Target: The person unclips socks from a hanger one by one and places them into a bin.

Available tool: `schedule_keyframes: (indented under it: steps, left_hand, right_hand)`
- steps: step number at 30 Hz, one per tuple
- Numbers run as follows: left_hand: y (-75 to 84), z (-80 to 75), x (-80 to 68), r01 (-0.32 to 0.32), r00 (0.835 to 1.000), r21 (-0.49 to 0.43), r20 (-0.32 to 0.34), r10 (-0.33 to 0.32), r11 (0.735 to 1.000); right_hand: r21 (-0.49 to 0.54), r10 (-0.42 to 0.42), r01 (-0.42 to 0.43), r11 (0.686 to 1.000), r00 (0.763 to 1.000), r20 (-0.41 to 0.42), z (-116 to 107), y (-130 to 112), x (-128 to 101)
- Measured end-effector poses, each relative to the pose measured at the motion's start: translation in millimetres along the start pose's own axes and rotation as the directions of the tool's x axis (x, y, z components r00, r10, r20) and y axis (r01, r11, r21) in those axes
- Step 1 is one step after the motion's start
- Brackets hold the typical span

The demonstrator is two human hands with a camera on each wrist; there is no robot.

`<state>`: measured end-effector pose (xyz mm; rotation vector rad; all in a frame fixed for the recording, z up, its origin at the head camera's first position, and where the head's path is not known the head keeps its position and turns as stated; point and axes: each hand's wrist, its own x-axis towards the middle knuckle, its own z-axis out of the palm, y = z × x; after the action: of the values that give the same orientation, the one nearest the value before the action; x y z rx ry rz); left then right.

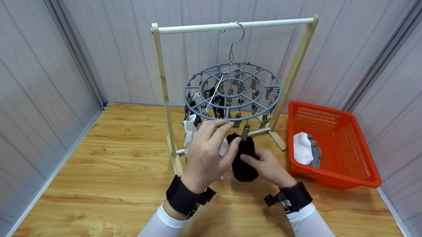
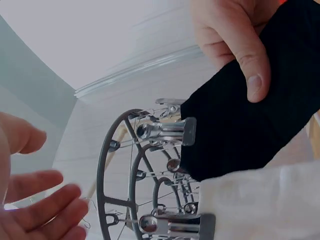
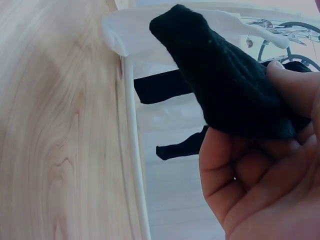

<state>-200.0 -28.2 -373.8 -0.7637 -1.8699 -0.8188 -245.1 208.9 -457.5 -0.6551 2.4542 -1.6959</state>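
A black sock [image 1: 243,165] hangs from a metal clip [image 1: 245,131] at the near edge of a round grey clip hanger [image 1: 232,115]. My right hand [image 1: 270,168] pinches the sock, its thumb [image 2: 257,82] lying across the fabric and the other fingers curled behind it. To the left of the clip, my left hand [image 1: 210,150] is raised with its fingers apart and nothing between them. In the left wrist view a clip [image 2: 170,131] bites the sock's top edge, and a white sock [image 2: 265,200] hangs from the clip beside it.
A wooden stand with a white bar [image 1: 200,28] carries the hanger by its hook [image 1: 237,40]. More black and white socks [image 1: 189,126] hang at its left side. At right, an orange basket [image 1: 345,179] holds a white sock [image 1: 302,149] and a grey sock [image 1: 315,153].
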Motion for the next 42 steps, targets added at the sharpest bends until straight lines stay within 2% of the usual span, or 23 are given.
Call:
schedule_keyframes:
  steps: [3, 7, 12, 17, 24, 32, 36, 42]
  left_hand:
    - [-2.1, 3.3, -2.6, 0.006, 0.997, -0.040, 0.081, -0.003, 0.999]
    - [-5.4, 10.1, -7.1, 0.053, 0.981, -0.036, 0.189, -0.046, 0.998]
    - [-7.8, 18.0, -12.2, 0.125, 0.961, -0.034, 0.254, -0.112, 0.992]
    - [-11.1, 25.5, -15.0, 0.204, 0.944, -0.069, 0.278, -0.177, 0.977]
    - [-20.4, 35.8, -19.2, 0.309, 0.922, -0.184, 0.299, -0.247, 0.933]
    - [-19.1, 34.4, -17.9, 0.434, 0.885, -0.314, 0.326, -0.333, 0.845]
    - [-18.1, 34.6, -17.3, 0.450, 0.882, -0.346, 0.315, -0.351, 0.823]
    - [-18.6, 35.6, -15.7, 0.458, 0.882, -0.348, 0.292, -0.369, 0.818]
  right_hand:
    - [-0.024, -0.012, 0.013, 1.000, 1.000, 0.017, 0.4, -2.1, -1.3]
    - [-0.050, -0.026, 0.028, 0.998, 0.999, 0.030, 1.6, -3.4, -1.6]
    - [-0.069, -0.048, 0.050, 0.996, 0.998, 0.034, 4.0, -5.7, -1.1]
    - [-0.073, -0.058, 0.061, 0.995, 0.997, 0.043, 7.0, -8.5, -2.3]
    - [-0.097, -0.046, 0.050, 0.994, 0.998, 0.042, 10.9, -14.4, -5.2]
    - [-0.091, -0.049, 0.050, 0.995, 0.999, 0.021, 12.0, -16.7, -6.1]
    - [-0.083, -0.062, 0.063, 0.995, 0.998, 0.020, 12.2, -18.1, -6.4]
    - [-0.095, -0.083, 0.085, 0.992, 0.996, 0.028, 13.0, -19.9, -7.0]
